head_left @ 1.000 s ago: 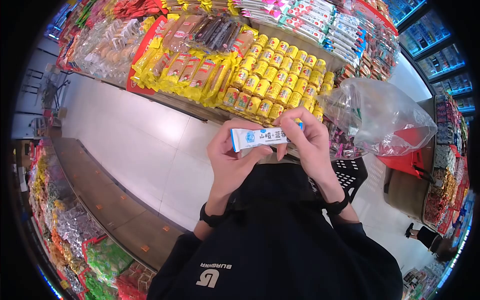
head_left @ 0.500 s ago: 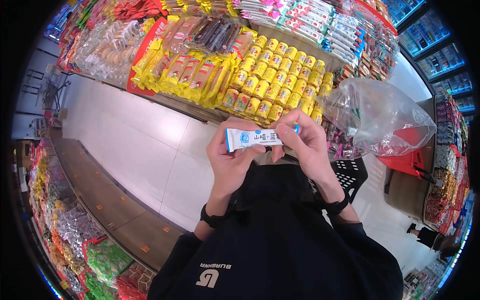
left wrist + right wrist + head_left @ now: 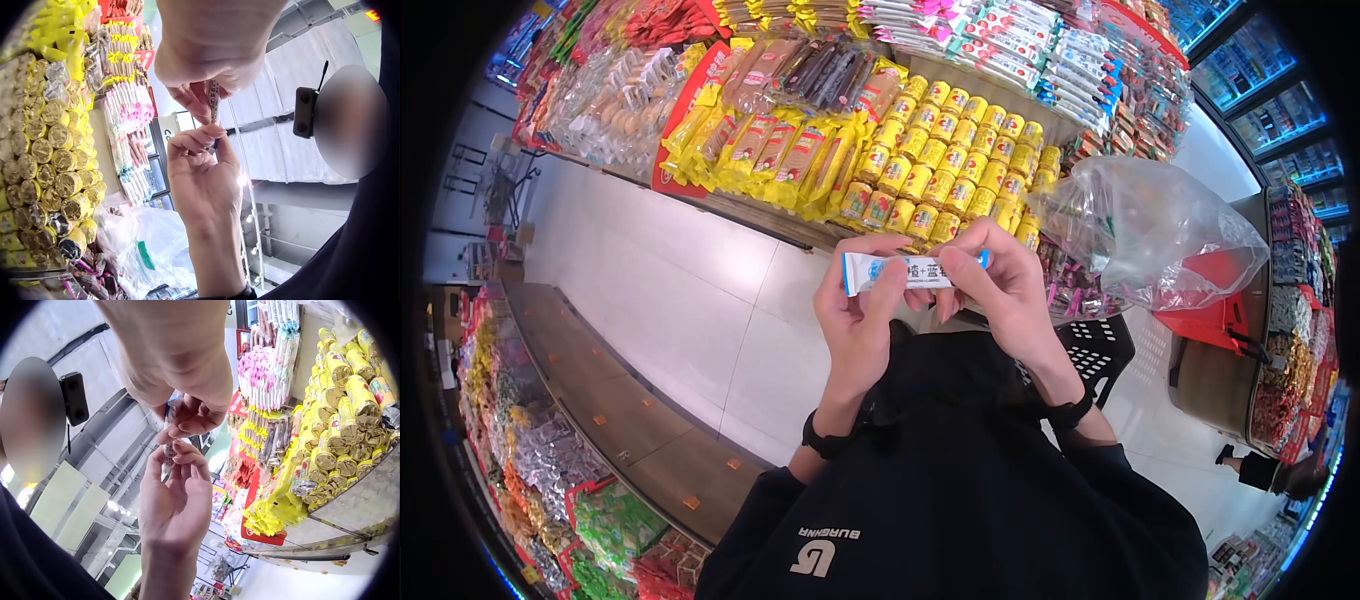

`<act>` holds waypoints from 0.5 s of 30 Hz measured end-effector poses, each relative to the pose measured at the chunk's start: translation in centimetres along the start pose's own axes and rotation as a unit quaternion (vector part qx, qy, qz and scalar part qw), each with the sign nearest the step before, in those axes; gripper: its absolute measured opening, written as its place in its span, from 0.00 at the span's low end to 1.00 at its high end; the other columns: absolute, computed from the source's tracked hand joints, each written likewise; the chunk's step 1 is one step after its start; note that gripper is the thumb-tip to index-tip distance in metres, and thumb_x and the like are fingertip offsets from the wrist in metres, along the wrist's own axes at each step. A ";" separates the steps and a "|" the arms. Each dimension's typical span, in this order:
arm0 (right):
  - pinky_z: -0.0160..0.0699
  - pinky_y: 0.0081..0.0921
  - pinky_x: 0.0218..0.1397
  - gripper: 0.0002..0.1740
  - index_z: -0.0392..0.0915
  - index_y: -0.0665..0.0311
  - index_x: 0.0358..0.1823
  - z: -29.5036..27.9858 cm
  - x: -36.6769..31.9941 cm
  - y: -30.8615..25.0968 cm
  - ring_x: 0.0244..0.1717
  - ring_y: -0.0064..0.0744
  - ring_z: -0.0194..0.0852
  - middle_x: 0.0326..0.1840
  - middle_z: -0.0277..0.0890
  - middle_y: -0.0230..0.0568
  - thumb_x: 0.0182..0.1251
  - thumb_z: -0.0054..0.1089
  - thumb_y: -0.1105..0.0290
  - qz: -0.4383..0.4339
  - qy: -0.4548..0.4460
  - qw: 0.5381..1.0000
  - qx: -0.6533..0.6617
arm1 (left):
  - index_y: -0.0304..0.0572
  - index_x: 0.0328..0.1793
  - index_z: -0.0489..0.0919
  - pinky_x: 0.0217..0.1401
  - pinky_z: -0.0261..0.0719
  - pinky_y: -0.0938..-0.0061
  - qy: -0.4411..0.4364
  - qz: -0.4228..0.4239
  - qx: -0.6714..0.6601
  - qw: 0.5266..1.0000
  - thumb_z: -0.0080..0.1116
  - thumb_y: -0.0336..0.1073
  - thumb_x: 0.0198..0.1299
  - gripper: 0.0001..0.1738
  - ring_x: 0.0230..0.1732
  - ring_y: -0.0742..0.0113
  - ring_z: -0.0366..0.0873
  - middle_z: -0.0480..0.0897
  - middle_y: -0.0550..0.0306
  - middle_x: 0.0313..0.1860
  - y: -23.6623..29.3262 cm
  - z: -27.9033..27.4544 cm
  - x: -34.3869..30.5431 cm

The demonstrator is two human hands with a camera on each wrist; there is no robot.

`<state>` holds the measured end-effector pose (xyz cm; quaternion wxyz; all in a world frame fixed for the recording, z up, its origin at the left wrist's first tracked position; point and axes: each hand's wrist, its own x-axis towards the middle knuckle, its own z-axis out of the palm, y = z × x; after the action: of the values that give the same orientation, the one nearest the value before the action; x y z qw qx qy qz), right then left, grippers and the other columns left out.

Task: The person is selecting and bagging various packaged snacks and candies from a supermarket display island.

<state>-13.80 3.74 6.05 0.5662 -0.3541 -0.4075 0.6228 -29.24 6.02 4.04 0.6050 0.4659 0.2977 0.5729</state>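
A small white packet with blue ends and dark printed characters (image 3: pixel 920 272) is held level between both hands in the head view. At its left end the left hand (image 3: pixel 855 315) pinches it, thumb across the printed face. The right hand (image 3: pixel 1012 295) grips the other end between thumb and fingers, leaving a blue tip showing. Both wrist views show the packet edge-on; in the left wrist view its narrow side (image 3: pixel 214 103) appears between the two hands' fingertips. The fingers behind the packet are partly hidden in the head view.
Beyond the hands, a display holds stacked yellow rolls (image 3: pixel 945 160) and yellow-wrapped packs (image 3: pixel 770 150). A clear plastic bag (image 3: pixel 1165 230) lies at the right, above a black perforated basket (image 3: pixel 1100 350). Another shelf edge (image 3: pixel 640 400) curves along the left.
Both hands and the packet have shifted slightly left. The left thumb has moved up from the packet's lower edge onto its face, covering part of the print.
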 end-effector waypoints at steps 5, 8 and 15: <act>0.77 0.20 0.32 0.07 0.71 0.67 0.43 0.0 0.0 0.3 0.29 0.19 0.75 0.32 0.77 0.37 0.75 0.53 0.70 -0.005 -0.002 1.000 -0.002 | 0.32 0.55 0.74 0.33 0.75 0.81 -0.012 0.013 -0.013 1.000 0.54 0.29 0.68 0.12 0.30 0.74 0.78 0.81 0.56 0.33 0.0 -0.2 0.2; 0.76 0.19 0.32 0.06 0.71 0.68 0.43 -0.1 0.1 0.5 0.29 0.18 0.75 0.32 0.77 0.37 0.74 0.54 0.71 -0.008 0.006 1.000 0.005 | 0.32 0.55 0.74 0.33 0.76 0.81 -0.009 0.007 0.001 1.000 0.54 0.29 0.68 0.12 0.30 0.74 0.79 0.81 0.56 0.33 -0.1 -0.1 0.2; 0.73 0.18 0.29 0.03 0.75 0.68 0.40 -0.6 0.1 0.3 0.26 0.14 0.74 0.26 0.77 0.32 0.71 0.57 0.75 -0.038 0.041 0.988 -0.144 | 0.32 0.55 0.73 0.35 0.78 0.82 -0.003 -0.029 0.065 0.997 0.58 0.24 0.65 0.14 0.33 0.74 0.81 0.82 0.55 0.35 -0.1 -0.1 0.0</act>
<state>-13.41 3.92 5.51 0.5491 -0.4415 -0.4823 0.5205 -29.32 6.03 3.93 0.5909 0.4967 0.3461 0.5333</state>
